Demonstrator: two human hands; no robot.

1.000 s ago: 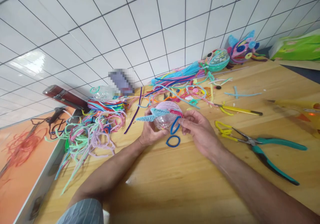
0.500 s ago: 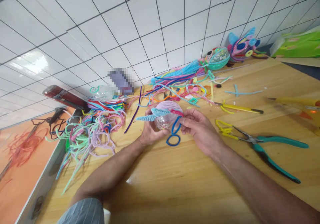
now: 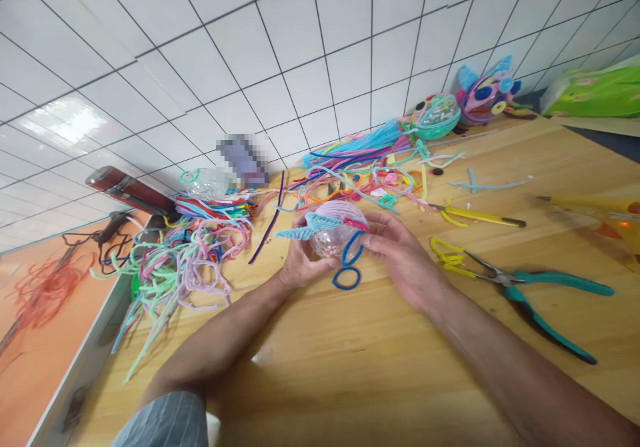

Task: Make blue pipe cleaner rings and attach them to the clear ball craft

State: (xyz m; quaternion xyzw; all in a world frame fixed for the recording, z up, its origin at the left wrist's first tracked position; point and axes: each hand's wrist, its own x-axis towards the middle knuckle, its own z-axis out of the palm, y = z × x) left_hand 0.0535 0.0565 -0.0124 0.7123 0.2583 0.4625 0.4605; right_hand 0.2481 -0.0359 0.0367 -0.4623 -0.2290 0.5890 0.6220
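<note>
My left hand (image 3: 303, 260) is wrapped round a clear plastic ball (image 3: 327, 239) from its left and underside. Lilac pipe cleaner (image 3: 340, 212) covers the ball's top, and light blue pointed pieces (image 3: 310, 226) stick out to the left. A strip of dark pink shows near its right edge. Between the thumb and fingers of my right hand (image 3: 393, 247) is the upper end of a dark blue pipe cleaner (image 3: 347, 278), bent into two loops, one hanging below the other in front of the ball. Whether the loops touch the ball I cannot tell.
Green-handled pliers (image 3: 520, 278) with yellow pipe cleaner at the jaws lie right, below a yellow pen-like tool (image 3: 485, 216). A yellow glue gun (image 3: 590, 204) is at the right edge. Tangled pipe cleaners (image 3: 200, 267) lie left. Two decorated balls (image 3: 437, 117) stand by the wall.
Both hands keep their hold on the ball and the blue loops. The ball has turned or shifted very slightly, and the light blue points now overlap more.
</note>
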